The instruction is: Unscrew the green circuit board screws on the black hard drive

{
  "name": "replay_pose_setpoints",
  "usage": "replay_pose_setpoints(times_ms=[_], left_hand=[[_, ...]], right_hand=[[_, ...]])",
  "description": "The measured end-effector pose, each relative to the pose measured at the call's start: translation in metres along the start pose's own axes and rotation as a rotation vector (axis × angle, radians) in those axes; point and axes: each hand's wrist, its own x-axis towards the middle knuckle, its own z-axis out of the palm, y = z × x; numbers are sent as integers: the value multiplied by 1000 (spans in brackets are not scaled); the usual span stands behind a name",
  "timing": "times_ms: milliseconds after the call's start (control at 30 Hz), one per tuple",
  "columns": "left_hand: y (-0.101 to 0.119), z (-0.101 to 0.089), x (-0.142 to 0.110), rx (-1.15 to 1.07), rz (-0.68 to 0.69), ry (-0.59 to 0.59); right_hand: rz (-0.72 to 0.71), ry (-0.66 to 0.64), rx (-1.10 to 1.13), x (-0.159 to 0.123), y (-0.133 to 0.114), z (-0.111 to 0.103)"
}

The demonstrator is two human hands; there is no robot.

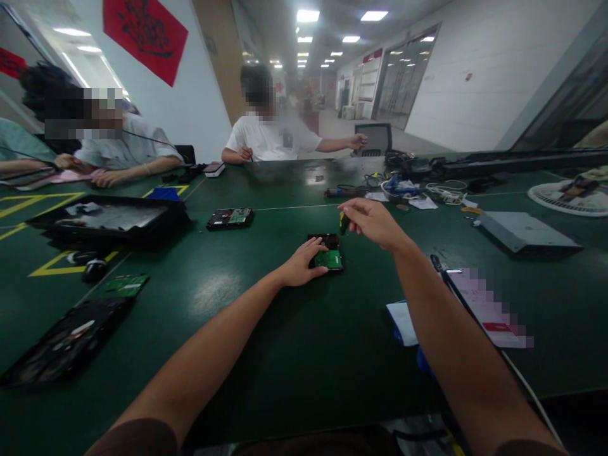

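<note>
A hard drive [335, 260] with a green circuit board lies flat on the green table in front of me. My left hand [304, 263] grips it from the left side, its fingers over the far part and the thumb along the near edge. Just above and right of the drive, my right hand [373, 221] is closed around a screwdriver [344, 221] with a yellow and black handle. The screwdriver's tip is too blurred to make out, so I cannot tell whether it touches the drive.
Another hard drive [230, 218] lies further back. Left are a black tray [114, 218], a loose circuit board [126, 285] and a black casing [71, 339]. Tangled cables [403, 187], a grey metal box [527, 231] and a pink sheet [489, 304] lie right. People sit across the table.
</note>
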Motion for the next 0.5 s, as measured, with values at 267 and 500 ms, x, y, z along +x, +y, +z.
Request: replay_pose_setpoints(times_ms=[267,500], left_hand=[[-2,2,1,21,10,-1],[-3,2,1,19,1,-2]], right_hand=[[24,65,-43,0,0,0],[-5,-21,26,0,1,1]])
